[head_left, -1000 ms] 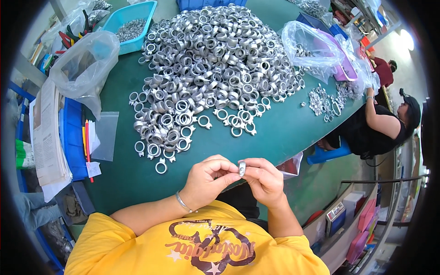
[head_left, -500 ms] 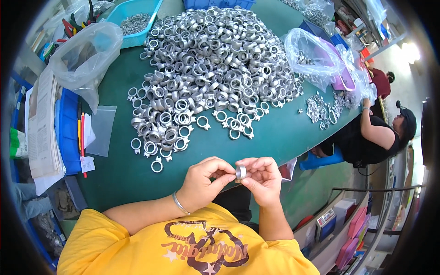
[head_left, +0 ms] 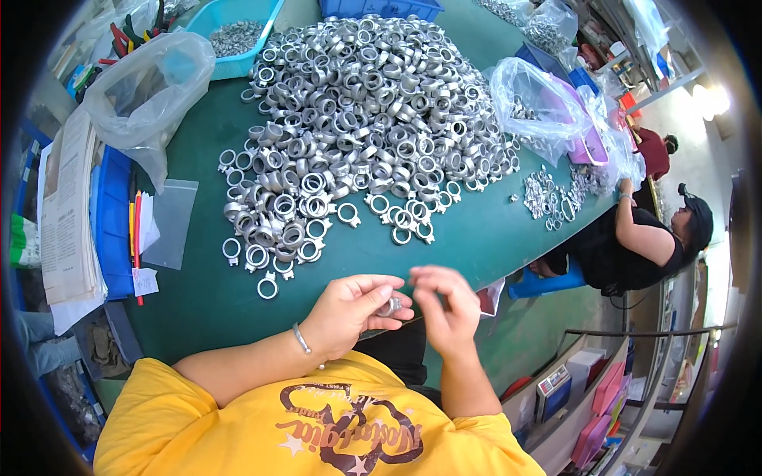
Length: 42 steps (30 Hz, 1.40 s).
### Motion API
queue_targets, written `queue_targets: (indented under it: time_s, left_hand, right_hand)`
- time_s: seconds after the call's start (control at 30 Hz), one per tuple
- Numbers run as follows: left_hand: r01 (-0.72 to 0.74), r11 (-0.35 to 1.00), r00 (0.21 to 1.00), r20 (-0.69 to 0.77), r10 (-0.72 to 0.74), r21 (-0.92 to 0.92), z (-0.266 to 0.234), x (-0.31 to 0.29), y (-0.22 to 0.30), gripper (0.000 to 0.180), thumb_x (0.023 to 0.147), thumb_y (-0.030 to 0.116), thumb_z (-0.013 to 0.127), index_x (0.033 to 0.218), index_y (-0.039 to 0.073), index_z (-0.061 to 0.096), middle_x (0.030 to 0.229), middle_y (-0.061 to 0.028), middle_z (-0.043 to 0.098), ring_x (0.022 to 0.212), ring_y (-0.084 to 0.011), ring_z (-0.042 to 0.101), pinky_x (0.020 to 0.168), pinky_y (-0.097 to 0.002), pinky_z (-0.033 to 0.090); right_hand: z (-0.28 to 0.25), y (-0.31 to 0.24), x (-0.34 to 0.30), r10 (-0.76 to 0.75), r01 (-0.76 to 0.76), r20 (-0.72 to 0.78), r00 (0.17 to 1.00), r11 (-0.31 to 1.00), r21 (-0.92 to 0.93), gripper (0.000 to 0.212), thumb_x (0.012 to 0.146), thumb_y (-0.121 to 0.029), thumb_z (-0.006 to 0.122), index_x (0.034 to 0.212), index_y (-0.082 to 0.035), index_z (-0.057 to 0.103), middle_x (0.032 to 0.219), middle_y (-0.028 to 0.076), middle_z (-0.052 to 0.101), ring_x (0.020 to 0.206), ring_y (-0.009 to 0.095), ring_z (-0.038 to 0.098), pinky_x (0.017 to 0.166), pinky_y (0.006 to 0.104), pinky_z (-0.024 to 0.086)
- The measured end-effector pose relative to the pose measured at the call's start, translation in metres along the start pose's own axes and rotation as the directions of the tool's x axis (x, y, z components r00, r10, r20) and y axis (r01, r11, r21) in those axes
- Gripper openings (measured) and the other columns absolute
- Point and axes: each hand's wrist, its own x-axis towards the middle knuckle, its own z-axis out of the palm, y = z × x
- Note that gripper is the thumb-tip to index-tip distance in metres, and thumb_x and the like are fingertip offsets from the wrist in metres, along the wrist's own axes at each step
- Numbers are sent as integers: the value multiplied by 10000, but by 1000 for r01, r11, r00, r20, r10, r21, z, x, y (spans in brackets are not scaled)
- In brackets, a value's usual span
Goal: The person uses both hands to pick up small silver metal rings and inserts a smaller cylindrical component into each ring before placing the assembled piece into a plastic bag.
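In the head view, the left hand (head_left: 345,313) is pinching one metal ring (head_left: 390,308) between thumb and fingers, just by the tabletop's (head_left: 476,230) near edge. The right hand (head_left: 449,308) is hovering beside it, fingers loosely spread and kinda blurry. A giant heap of rings (head_left: 373,103) is hogging the middle, strays spilling toward the hands. Papers (head_left: 71,214) are crowding the left side along with a blue bin (head_left: 117,230); a co-worker (head_left: 647,238) is sitting off right. The turquoise tub (head_left: 236,67) is holding small metal bits; a clear bag (head_left: 536,99) is slumping against the pink tray (head_left: 589,149), partly hiding what's inside.
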Motion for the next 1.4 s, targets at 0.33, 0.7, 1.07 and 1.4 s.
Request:
queue_targets:
  time_s: [0.33, 0.7, 1.07, 1.4]
  left_hand:
    - [-56, 998, 996, -71, 58, 32, 1, 0, 4, 162, 881, 84, 488, 996, -22, 532, 906, -115, 590, 792, -171, 597, 670, -250, 506]
    - [-294, 863, 948, 9, 319, 411, 0, -3, 1, 102, 770, 17, 635, 869, -4, 615, 859, -29, 563, 713, -75, 532, 606, -185, 441]
    - [-428, 691, 870, 59, 489, 582, 4, -6, 2, 89, 770, -10, 624, 857, 11, 617, 866, -32, 559, 758, -77, 533, 639, -195, 431]
    - [-444, 701, 872, 88, 482, 558, 1, -6, 1, 79, 789, 3, 611, 869, 5, 609, 877, -45, 565, 777, -90, 541, 663, -208, 438]
  right_hand:
    - [-3, 26, 26, 124, -116, -6, 992, 905, -409, 117, 684, -37, 673, 764, -30, 589, 712, 65, 519, 662, 219, 497, 606, 311, 408]
    - [3, 3, 4, -99, 89, 154, 983, 993, 73, 146, 730, 79, 607, 849, -2, 587, 845, 96, 576, 702, 167, 554, 616, 254, 458]
    - [10, -2, -4, 229, -250, 124, 965, 684, 685, 343, 731, 119, 603, 980, -11, 405, 1050, 208, 541, 965, 221, 562, 776, 300, 502]
    - [14, -1, -9, 136, -152, 71, 988, 804, 575, 333, 739, 124, 589, 972, -18, 399, 1060, 217, 536, 1020, 264, 543, 784, 313, 496]
